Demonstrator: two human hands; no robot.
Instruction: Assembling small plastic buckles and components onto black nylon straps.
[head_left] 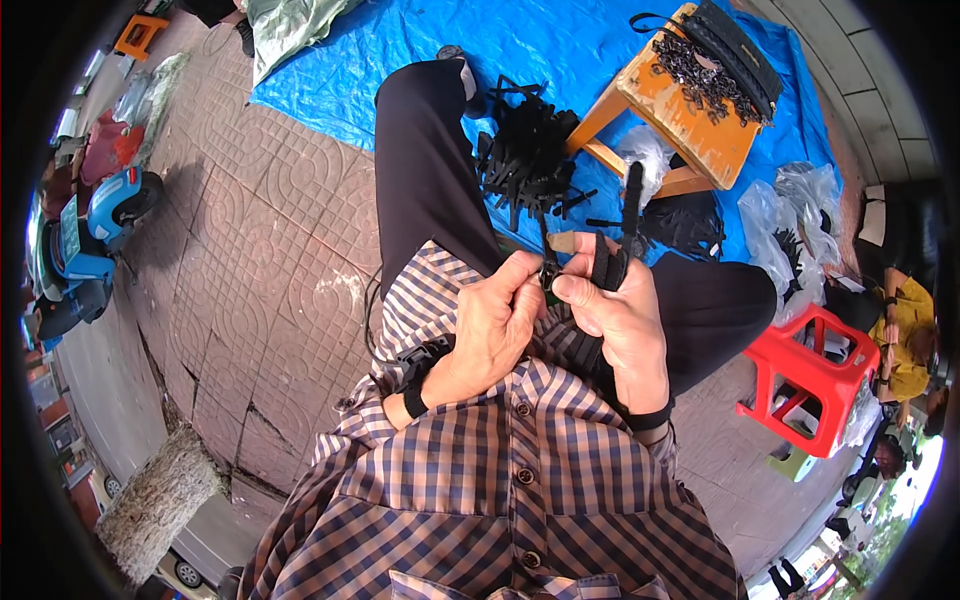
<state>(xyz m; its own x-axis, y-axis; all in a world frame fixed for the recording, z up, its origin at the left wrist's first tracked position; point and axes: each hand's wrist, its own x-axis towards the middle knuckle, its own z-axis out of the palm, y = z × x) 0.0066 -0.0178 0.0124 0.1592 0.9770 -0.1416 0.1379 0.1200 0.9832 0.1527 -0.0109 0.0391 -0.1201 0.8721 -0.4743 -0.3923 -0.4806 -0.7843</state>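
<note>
In front of my lap, my left hand (490, 325) pinches a small black buckle (549, 275) and the end of a black strap between thumb and fingers. From the other side, the thumb and fingers of my right hand (632, 325) close on the same spot. Several black straps (633, 205) are also gripped in my right hand, one of them sticking up past the fingers. Tan tape (562, 242) wraps one right fingertip. Beyond my hands lies a heap of black straps (530, 150). The exact join of strap and buckle is too small to make out.
A wooden stool (715, 135) on the blue tarp (330, 95) bears small dark buckles (695, 75) and a black purse (735, 55). Clear plastic bags (790, 225) lie at right, near a red plastic stool (815, 375). A blue scooter (90, 240) stands far left.
</note>
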